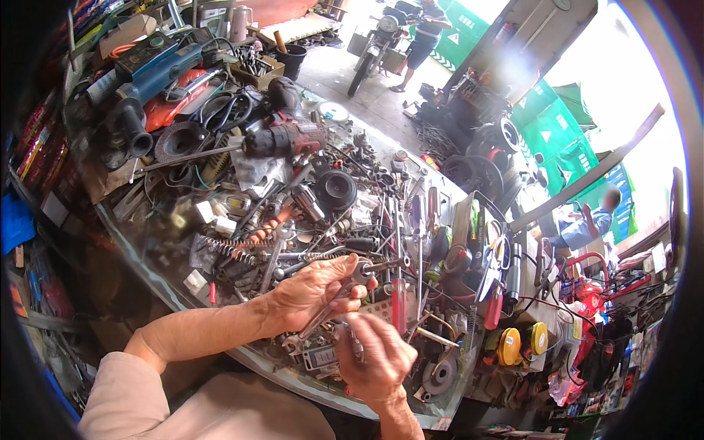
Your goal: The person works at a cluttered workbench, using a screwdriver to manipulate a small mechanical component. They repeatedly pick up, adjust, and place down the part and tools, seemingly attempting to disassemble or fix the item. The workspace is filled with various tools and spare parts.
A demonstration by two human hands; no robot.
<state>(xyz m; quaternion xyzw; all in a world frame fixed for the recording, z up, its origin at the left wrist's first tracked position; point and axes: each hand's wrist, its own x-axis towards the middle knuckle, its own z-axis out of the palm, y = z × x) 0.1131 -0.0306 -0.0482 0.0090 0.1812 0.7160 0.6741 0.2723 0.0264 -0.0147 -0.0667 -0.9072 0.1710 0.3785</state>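
Note:
My left hand is closed around a metal combination wrench, held slantwise over the cluttered bench. The wrench's open jaw points down toward me, and its other end lies by my left thumb and fingertips. A short dark metal rod sticks out to the right from that end; whether it is seated in the wrench I cannot tell. Just below and to the right, my right hand is curled, its fingers slightly blurred, around a small shiny metal piece. The exact kind of that piece is unclear.
Loose parts and tools crowd the glass-edged bench. A red-and-black power drill and a blue angle grinder lie farther back. Screwdrivers, scissors and yellow tape measures sit at right. Two people and a motorcycle are beyond.

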